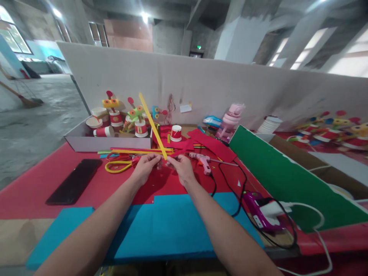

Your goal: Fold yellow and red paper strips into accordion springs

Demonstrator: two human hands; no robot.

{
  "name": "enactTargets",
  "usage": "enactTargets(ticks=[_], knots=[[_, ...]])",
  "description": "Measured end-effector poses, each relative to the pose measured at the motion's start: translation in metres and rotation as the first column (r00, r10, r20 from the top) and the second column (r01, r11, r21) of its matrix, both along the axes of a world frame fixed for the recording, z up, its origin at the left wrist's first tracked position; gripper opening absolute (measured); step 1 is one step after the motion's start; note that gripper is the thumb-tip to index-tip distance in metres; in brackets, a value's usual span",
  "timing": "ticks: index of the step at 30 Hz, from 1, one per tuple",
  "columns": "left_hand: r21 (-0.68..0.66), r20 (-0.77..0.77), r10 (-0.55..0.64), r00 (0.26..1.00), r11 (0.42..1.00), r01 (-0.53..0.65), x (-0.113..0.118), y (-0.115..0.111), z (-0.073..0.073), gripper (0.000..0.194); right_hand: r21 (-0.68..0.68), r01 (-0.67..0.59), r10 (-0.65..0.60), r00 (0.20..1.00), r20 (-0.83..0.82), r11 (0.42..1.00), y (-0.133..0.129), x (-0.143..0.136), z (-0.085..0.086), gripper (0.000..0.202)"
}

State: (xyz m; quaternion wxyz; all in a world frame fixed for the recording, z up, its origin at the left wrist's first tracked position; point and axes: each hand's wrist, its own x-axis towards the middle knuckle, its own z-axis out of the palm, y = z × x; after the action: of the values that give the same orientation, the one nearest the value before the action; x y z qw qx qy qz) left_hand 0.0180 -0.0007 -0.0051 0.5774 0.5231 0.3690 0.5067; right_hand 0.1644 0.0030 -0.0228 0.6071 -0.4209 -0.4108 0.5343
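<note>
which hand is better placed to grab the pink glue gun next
Right, I'd say. The right hand is beside the pink glue gun, which lies on its outer side; the left hand is farther off, beyond the yellow strip.

The lower end of a yellow strip (153,124) is held at the right hand's (183,168) fingertips, the left hand (146,166) close beside; its length is pointed toward eleven o'clock. At three o'clock, a pink glue gun (205,165) is seen.
</note>
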Motion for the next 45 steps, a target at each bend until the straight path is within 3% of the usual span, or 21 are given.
enactTargets(ticks=[6,12,23,30,38,45], knots=[[-0.008,-0.015,0.017,1.0,1.0,-0.017,0.0053,-0.0013,-0.0059,0.026,0.037,-0.021,0.021,1.0,0.017,0.999,-0.0029,-0.0038,0.0011,0.021],[0.015,-0.015,0.06,0.998,0.998,-0.06,0.005,-0.0007,-0.0064,0.024,-0.022,-0.06,0.06,0.998,0.033,0.998,-0.0062,-0.004,0.0044,0.022],[0.011,0.03,0.049,0.998,0.999,-0.049,0.0075,-0.0004,-0.0102,0.024,0.021,-0.017,0.016,1.0,0.022,1.0,-0.0062,-0.0051,0.0026,0.018],[0.004,0.035,0.112,0.993,0.994,-0.112,0.0035,0.0009,-0.0054,0.022,-0.009,-0.218,0.218,0.975,-0.037,0.976,-0.0014,0.0023,0.0015,0.022],[-0.004,-0.009,0.076,0.997,0.997,-0.076,0.0046,0.0,-0.0074,0.024,-0.058,-0.179,0.168,0.972,-0.164,0.982,-0.0035,-0.0001,-0.0014,0.026],[-0.044,-0.016,0.115,0.993,0.992,-0.115,0.0074,-0.0021,-0.0044,0.027,-0.055,-0.169,0.155,0.968,-0.199,0.984,-0.0056,-0.0013,-0.0004,0.029]])
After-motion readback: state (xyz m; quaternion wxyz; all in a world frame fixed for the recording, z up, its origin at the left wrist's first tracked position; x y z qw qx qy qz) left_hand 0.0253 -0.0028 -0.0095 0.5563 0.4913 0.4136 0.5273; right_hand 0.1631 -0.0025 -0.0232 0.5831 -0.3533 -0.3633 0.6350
